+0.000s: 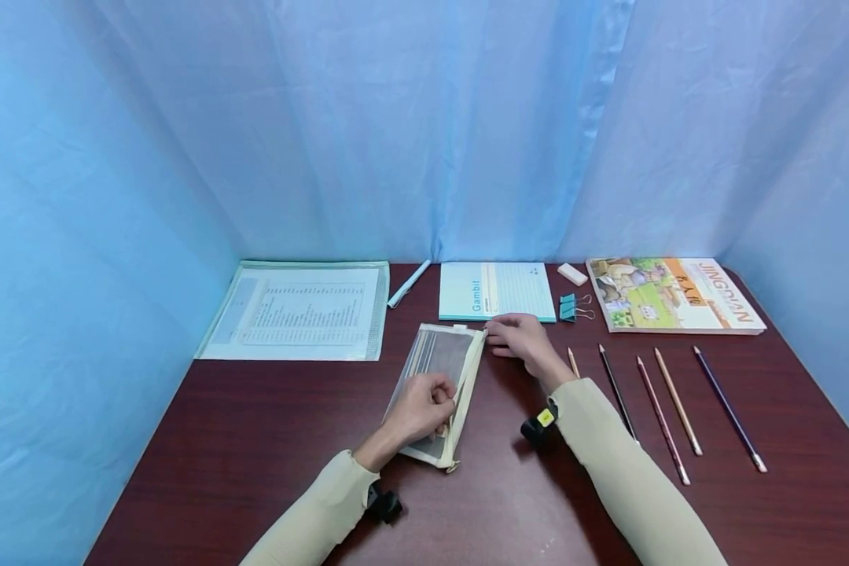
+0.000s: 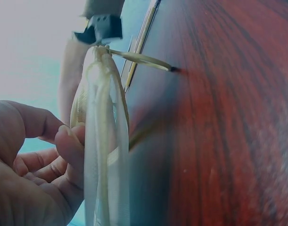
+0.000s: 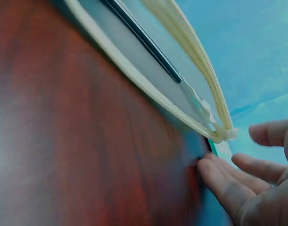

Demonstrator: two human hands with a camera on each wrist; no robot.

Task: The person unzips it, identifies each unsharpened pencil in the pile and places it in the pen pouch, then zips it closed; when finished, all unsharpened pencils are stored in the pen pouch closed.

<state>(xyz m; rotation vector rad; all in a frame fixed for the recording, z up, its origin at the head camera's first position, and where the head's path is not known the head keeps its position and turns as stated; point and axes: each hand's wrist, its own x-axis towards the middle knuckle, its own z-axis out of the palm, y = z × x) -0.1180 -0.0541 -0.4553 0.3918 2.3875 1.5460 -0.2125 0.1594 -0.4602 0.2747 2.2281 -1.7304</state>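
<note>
A translucent mesh zipper pouch (image 1: 447, 352) with cream edging lies on the table in the middle. My left hand (image 1: 419, 407) pinches one side of its opening between thumb and forefinger, as the left wrist view shows. The two zipper edges (image 3: 205, 56) stand apart along their length and meet at the far corner. Beside that corner is my right hand (image 1: 520, 342), thumb and fingers spread, with a small gap to the pouch in the right wrist view. Through the gaping mouth a dark, slim stick (image 3: 148, 44) shows inside. A cream pull strap (image 2: 146, 60) sticks out at one end.
Several pencils (image 1: 661, 417) lie spread on the right. Along the back are a clear document sleeve (image 1: 293, 314), a pen (image 1: 410, 284), a notepad (image 1: 495, 287), an eraser (image 1: 572, 274), a teal binder clip (image 1: 569, 308) and a book (image 1: 672, 295). Blue curtains enclose the table.
</note>
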